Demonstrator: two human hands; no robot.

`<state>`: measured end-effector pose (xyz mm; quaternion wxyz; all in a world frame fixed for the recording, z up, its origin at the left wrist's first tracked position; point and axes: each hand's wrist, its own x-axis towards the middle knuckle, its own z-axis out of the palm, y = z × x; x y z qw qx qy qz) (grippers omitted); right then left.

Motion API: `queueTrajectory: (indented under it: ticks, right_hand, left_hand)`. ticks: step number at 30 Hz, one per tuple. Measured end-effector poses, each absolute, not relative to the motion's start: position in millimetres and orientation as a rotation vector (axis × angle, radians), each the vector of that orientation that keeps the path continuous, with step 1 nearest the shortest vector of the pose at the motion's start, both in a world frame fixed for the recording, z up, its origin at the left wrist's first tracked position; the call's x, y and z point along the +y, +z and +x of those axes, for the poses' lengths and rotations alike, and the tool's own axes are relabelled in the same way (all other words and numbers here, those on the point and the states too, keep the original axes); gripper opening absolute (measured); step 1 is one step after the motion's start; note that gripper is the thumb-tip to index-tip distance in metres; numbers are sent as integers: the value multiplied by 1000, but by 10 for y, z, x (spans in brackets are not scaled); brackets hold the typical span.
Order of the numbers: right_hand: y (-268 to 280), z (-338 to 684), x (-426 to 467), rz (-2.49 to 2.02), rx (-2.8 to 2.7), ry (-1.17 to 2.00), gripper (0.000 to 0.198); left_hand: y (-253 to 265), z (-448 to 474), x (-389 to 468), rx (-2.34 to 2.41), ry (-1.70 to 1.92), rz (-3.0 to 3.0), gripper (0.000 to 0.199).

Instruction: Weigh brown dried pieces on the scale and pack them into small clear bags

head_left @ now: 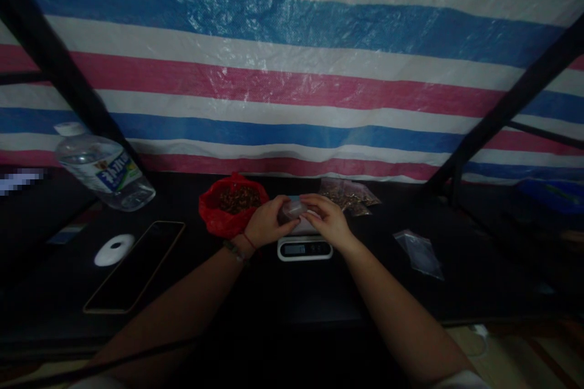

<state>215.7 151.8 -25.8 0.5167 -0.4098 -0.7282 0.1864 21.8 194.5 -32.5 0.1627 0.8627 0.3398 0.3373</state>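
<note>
Above a small white digital scale (305, 250) with a lit display, my left hand (268, 222) and my right hand (329, 223) meet around a translucent plastic piece (294, 209). Its shape is partly covered by my fingers, and I cannot tell whether it is a bag or a cup. Both hands are closed on it, thumbs towards me. Just left of my left hand sits an open red plastic bag (216, 209) holding small brown bits (239, 199). Behind my right hand lie several filled clear zip bags (351, 196) with similar brownish contents.
A flat clear zip bag (420, 253) lies on the black table (314, 298) at right. On the left are a phone (137, 267), a white round disc (115, 250) and a large clear bottle (104, 167). Dark metal posts (497, 115) stand before a striped sheet (292, 88).
</note>
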Motion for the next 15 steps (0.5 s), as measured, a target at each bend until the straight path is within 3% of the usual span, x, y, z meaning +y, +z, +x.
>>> queueTrajectory:
  ticks: [7,15]
  right_hand:
    - [-276,2171,1518,-1029,-1757,482,40]
    - [-220,2481,1641,-1165,-1754,427,39]
  left_hand:
    - [-333,197,1967,985,1017,2417,43]
    - [-329,-9,2158,1030,968,2394,27]
